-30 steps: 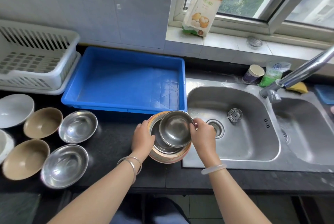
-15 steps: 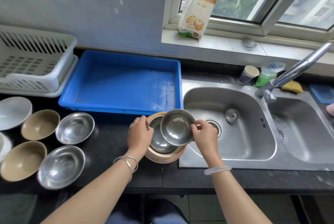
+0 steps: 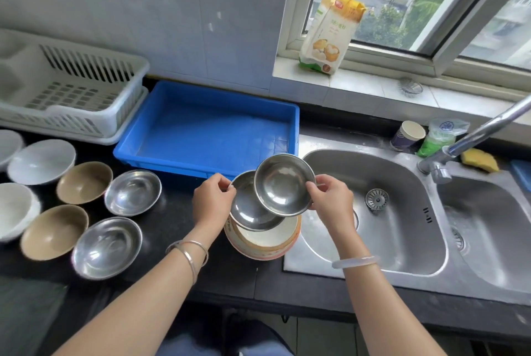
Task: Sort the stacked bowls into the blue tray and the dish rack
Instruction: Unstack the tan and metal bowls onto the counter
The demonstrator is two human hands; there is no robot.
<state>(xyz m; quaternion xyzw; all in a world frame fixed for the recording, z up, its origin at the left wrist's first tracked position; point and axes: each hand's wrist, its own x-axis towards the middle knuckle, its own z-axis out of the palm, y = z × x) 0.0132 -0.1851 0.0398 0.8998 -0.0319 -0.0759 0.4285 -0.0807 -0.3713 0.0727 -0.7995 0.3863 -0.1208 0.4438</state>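
My right hand [image 3: 330, 200] grips the rim of a small steel bowl [image 3: 283, 184], lifted and tilted above the stack. A second steel bowl [image 3: 247, 209] is pinched at its left rim by my left hand [image 3: 211, 200], raised a little over the cream and orange bowls [image 3: 264, 243] that remain stacked at the sink's edge. The blue tray [image 3: 207, 131] lies empty just behind. Further left stands the white dish rack [image 3: 66, 91], also empty.
On the dark counter at left sit two steel bowls [image 3: 132, 192], two tan bowls [image 3: 83, 182] and several white bowls [image 3: 40, 160]. A double steel sink [image 3: 388, 212] with a tap [image 3: 471, 137] lies to the right. A flour bag [image 3: 330, 34] stands on the sill.
Both hands have lifted: the top steel bowl rose and shifted right, and the second steel bowl came up off the stack in my left hand.
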